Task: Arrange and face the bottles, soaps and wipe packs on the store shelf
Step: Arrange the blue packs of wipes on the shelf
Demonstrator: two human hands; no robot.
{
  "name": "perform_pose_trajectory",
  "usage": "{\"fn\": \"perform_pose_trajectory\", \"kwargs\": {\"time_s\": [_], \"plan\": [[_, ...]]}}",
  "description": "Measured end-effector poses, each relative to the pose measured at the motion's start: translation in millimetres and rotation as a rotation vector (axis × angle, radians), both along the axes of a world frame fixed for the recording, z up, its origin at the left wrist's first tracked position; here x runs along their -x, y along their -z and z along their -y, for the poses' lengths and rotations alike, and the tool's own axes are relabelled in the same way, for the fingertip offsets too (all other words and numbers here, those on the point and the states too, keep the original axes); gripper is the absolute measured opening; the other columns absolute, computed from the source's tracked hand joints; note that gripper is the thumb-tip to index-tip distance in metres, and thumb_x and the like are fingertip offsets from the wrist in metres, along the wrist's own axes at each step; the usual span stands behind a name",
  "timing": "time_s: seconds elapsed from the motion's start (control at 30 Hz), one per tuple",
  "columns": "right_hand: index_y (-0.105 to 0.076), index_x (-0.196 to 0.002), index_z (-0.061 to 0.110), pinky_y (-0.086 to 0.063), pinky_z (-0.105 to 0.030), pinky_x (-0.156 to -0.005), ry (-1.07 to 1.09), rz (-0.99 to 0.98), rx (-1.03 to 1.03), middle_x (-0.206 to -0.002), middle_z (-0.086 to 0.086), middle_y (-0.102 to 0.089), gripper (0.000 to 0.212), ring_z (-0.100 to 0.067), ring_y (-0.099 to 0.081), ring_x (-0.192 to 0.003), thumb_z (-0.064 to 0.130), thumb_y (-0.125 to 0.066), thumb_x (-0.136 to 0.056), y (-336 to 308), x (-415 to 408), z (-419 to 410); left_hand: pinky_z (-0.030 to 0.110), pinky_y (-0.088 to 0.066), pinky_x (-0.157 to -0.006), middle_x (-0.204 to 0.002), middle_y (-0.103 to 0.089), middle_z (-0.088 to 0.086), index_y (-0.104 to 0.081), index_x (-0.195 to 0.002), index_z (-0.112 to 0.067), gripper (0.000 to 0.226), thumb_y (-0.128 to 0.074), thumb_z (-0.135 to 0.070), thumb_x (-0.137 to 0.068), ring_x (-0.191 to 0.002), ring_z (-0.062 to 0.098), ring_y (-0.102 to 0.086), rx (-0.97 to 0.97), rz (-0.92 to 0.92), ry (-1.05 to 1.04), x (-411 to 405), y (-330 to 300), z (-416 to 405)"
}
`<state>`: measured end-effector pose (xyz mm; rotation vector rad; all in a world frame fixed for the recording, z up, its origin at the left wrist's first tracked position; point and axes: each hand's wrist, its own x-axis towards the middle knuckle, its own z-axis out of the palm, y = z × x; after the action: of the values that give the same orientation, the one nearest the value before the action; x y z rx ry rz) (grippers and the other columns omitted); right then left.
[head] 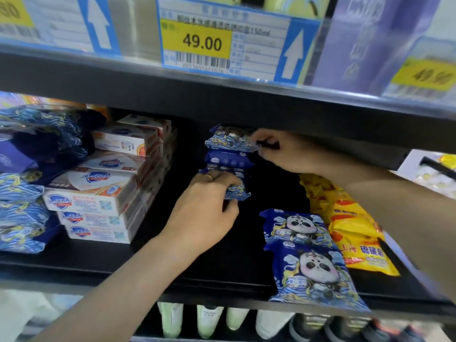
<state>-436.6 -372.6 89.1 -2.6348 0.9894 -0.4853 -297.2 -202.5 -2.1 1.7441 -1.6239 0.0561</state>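
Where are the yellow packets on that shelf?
The yellow packets lie at the right end of the black shelf, just right of the two panda wipe packs, below the right forearm.

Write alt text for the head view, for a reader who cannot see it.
Two bare hands work a small stack of blue wipe packs deep on a black store shelf: the left hand grips the bottom pack, the right hand pinches the top one. Boxed soaps sit left, panda-print packs lie right.

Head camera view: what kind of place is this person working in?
Most likely a shop aisle for toiletries. A yellow price tag reading 49.00 with a barcode hangs on the shelf edge, and boxed soaps and panda-print wipe packs are stacked for sale.
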Motion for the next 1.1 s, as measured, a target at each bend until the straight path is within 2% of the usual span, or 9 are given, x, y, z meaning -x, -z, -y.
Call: {"fn": "perform_pose_trajectory", "kwargs": {"time_s": [0.07,0.17,0.3,0.37,0.5,0.6,0.93,1.0,1.1], "plan": [[-0.063,-0.128,0.016,-0.037,0.002,-0.077,-0.102,-0.106,-0.047,-0.120,0.008,-0.061,0.031,0.012,-0.053,-0.096,0.008,-0.065,-0.098,-7,32,-18,0.019,-0.038,-0.105,-0.128,-0.055,-0.022,-0.057,-0.132,-0.042,0.038,-0.062,-0.042,-0.095,-0.125,0.001,-0.044,0.018,-0.036,0.106,26,-9,-27],[-0.064,-0.122,0.038,-0.044,-0.007,-0.081,-0.152,-0.348,-0.116,-0.122,0.024,-0.058,0.035,0.008,-0.054,-0.108,0.023,-0.075,-0.092,-9,73,-30,0.009,-0.030,-0.103,-0.128,-0.047,-0.031,-0.051,-0.134,-0.046,0.046,-0.059,-0.059,-0.091,-0.124,-0.008,-0.036,-0.008,-0.027,0.276,70,-17,-61],[-0.059,-0.126,0.050,-0.046,-0.030,-0.104,-0.162,-0.508,-0.170,-0.128,0.028,-0.050,0.047,0.000,-0.050,-0.123,0.039,-0.079,-0.086,3,97,-37,0.026,-0.029,-0.108,-0.145,-0.040,-0.021,-0.041,-0.142,-0.044,0.064,-0.056,-0.069,-0.084,-0.137,0.006,-0.028,-0.033,0.212,0.396,109,-8,-65],[-0.056,-0.131,0.048,-0.044,-0.032,-0.109,-0.167,-0.526,-0.214,-0.133,0.024,-0.047,0.051,-0.003,-0.046,-0.128,0.038,-0.080,-0.086,10,101,-42,0.035,-0.030,-0.112,-0.151,-0.039,-0.010,-0.037,-0.146,-0.040,0.068,-0.059,-0.063,-0.086,-0.141,0.014,-0.027,-0.088,0.272,0.407,116,2,-58],[-0.053,-0.133,0.049,-0.043,-0.030,-0.110,-0.164,-0.498,-0.240,-0.134,0.024,-0.050,0.057,-0.002,-0.046,-0.129,0.036,-0.081,-0.085,24,104,-44,0.035,-0.052,-0.095,-0.133,-0.060,-0.005,-0.058,-0.129,-0.036,0.058,-0.078,-0.031,-0.075,-0.125,0.019,-0.050,-0.173,0.416,0.392,122,21,-48],[-0.051,-0.130,0.053,-0.052,-0.036,-0.101,-0.143,-0.507,-0.261,-0.126,0.022,-0.055,0.060,-0.005,-0.057,-0.116,0.029,-0.081,-0.085,28,107,-40,0.031,-0.054,-0.079,-0.124,-0.067,-0.009,-0.062,-0.120,-0.040,0.058,-0.082,-0.028,-0.067,-0.115,0.016,-0.058,-0.113,0.438,0.342,123,31,-45],[-0.055,-0.124,0.048,-0.051,-0.034,-0.099,-0.150,-0.257,-0.137,-0.123,0.024,-0.057,0.059,0.000,-0.057,-0.112,0.035,-0.085,-0.075,34,91,-39,0.026,-0.055,-0.074,-0.121,-0.068,-0.015,-0.060,-0.121,-0.042,0.068,-0.085,-0.030,-0.058,-0.108,0.013,-0.065,-0.044,0.448,0.160,72,39,-75],[-0.058,-0.121,0.047,-0.052,-0.034,-0.100,-0.147,-0.125,-0.137,-0.122,0.022,-0.061,0.058,0.000,-0.061,-0.110,0.032,-0.086,-0.073,25,80,-37,0.029,-0.057,-0.074,-0.123,-0.068,-0.012,-0.058,-0.122,-0.041,0.071,-0.088,-0.023,-0.060,-0.108,0.015,-0.066,-0.038,0.454,0.093,52,38,-76],[-0.055,-0.120,0.052,-0.052,-0.038,-0.102,-0.131,0.006,-0.078,-0.125,0.020,-0.061,0.064,-0.003,-0.062,-0.113,0.048,-0.078,-0.061,14,53,-33,0.039,-0.061,-0.078,-0.127,-0.068,-0.007,-0.057,-0.128,-0.038,0.072,-0.086,-0.014,-0.067,-0.112,0.019,-0.065,-0.040,0.446,0.033,22,38,-64]]}}
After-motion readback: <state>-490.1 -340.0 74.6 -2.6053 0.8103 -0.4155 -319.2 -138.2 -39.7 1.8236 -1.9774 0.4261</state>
